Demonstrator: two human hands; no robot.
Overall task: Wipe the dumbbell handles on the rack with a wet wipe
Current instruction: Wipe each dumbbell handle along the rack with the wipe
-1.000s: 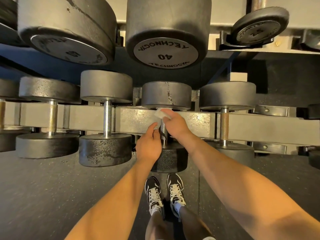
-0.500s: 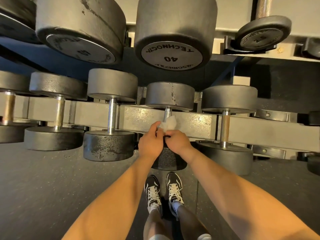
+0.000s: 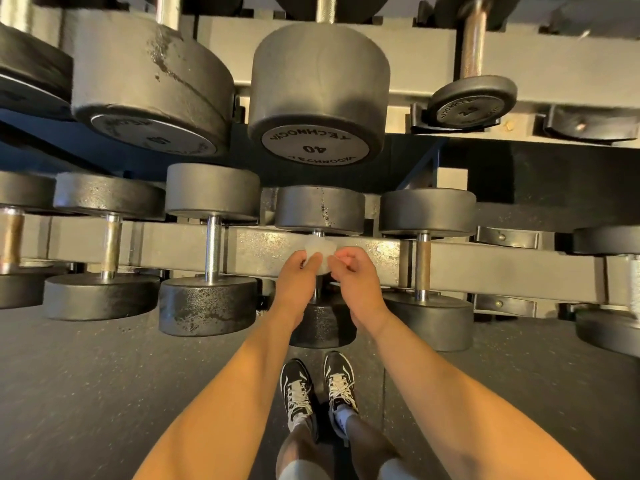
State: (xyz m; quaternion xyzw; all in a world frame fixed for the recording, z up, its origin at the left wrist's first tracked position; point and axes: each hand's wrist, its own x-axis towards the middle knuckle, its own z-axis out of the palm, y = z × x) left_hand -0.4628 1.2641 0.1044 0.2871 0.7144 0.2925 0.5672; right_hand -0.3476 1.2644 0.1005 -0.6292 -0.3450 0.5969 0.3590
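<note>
A white wet wipe (image 3: 320,251) is bunched in front of the steel handle of the middle dumbbell (image 3: 319,209) on the lower rack rail (image 3: 263,251). My left hand (image 3: 298,282) pinches the wipe from the left with its fingertips. My right hand (image 3: 356,278) pinches it from the right, fingers curled. Only a short piece of the handle shows between my wrists, and the dumbbell's near head (image 3: 322,327) lies partly behind them.
Neighbouring dumbbells sit left (image 3: 211,251) and right (image 3: 424,268) on the same rail. Heavy 40-marked dumbbells (image 3: 318,98) overhang from the upper shelf. Dark rubber floor (image 3: 104,393) and my black shoes (image 3: 317,389) are below.
Both hands shifted up from the lower part of the handle toward its upper end; the wipe now sits bunched between both sets of fingertips. The camera tilted up.
</note>
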